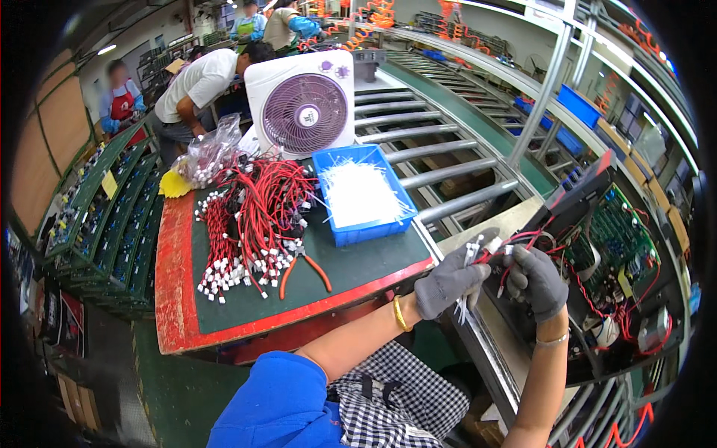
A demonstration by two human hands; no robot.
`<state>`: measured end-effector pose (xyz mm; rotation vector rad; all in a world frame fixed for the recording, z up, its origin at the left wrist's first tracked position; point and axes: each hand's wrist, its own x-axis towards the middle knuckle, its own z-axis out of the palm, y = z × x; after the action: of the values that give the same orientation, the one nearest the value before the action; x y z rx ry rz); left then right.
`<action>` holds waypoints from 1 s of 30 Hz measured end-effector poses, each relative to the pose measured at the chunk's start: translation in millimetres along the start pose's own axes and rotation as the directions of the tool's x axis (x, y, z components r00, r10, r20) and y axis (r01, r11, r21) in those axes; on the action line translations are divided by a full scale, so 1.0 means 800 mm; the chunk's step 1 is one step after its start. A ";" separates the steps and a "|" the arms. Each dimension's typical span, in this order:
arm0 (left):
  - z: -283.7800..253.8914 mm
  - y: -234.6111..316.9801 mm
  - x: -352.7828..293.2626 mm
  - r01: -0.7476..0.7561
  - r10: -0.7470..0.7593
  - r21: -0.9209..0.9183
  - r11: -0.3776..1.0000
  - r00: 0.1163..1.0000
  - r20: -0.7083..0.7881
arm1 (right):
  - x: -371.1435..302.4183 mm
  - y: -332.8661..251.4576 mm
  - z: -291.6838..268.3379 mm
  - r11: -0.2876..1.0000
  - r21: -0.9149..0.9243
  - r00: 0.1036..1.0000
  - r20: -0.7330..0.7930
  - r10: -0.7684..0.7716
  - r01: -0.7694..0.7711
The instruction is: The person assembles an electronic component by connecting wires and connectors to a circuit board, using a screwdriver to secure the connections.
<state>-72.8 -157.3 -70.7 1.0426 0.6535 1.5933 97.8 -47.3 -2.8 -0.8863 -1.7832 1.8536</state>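
Note:
My left hand [450, 285], in a grey glove, is closed around a bunch of white cable ties [462, 310] whose ends stick out above and below the fingers. Beside it, my right hand [539, 284], gloved too, pinches red and black wires [529, 237] with a small white connector near the fingertips. These wires run toward an opened black housing [586, 351] on the right. Inside it sit a green circuit board [624, 235], more wiring and a metal-cased part [654, 330]. The fingers partly hide where wires and ties meet.
On the red-edged table [258, 322] lie a heap of red-and-black wire leads [261, 201], orange-handled pliers [284, 278] and a blue bin [366, 233] full of white cable ties. A box fan [305, 112] stands behind. Roller conveyor [448, 157] runs alongside; several people work farther back.

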 end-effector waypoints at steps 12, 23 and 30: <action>-0.034 0.003 -0.009 -0.230 0.201 0.416 0.880 0.973 0.112 | -0.023 -0.031 0.000 0.984 0.179 1.000 0.016 0.015 -0.018; -0.040 0.033 -0.016 0.134 -0.087 0.385 0.913 0.987 -0.137 | -0.004 -0.052 -0.023 0.860 0.510 0.962 0.244 -0.126 -0.017; -0.026 0.026 -0.013 -0.005 0.033 0.378 0.926 0.997 -0.066 | 0.018 -0.030 0.008 0.877 0.478 0.984 0.124 -0.124 0.050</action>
<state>-100.7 -171.0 -65.8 1.2783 1.0315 1.5606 80.0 -40.2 18.7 -0.4800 -1.3184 2.2050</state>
